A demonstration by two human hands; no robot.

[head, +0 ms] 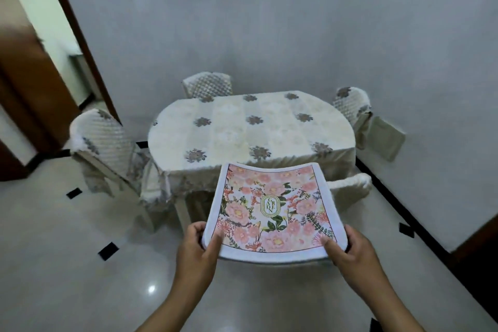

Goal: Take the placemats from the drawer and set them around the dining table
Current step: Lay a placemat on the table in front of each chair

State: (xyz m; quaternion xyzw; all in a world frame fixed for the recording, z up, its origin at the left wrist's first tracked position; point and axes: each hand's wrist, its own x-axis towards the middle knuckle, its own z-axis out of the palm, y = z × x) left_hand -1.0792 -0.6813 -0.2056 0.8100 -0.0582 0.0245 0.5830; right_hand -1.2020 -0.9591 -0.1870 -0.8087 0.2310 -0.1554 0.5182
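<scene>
Left hand and right hand grip the near corners of the floral placemats, held level, pointing at the cloth-covered desk just ahead, equally near both.

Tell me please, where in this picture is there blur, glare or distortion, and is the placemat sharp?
In the head view, the floral placemat held by the left hand and right hand is fairly sharp; the door at the left edge is blurred; a small glare spot shines on the glossy floor; the wide lens bends the floor's dark border and the dining table looks soft.
</scene>
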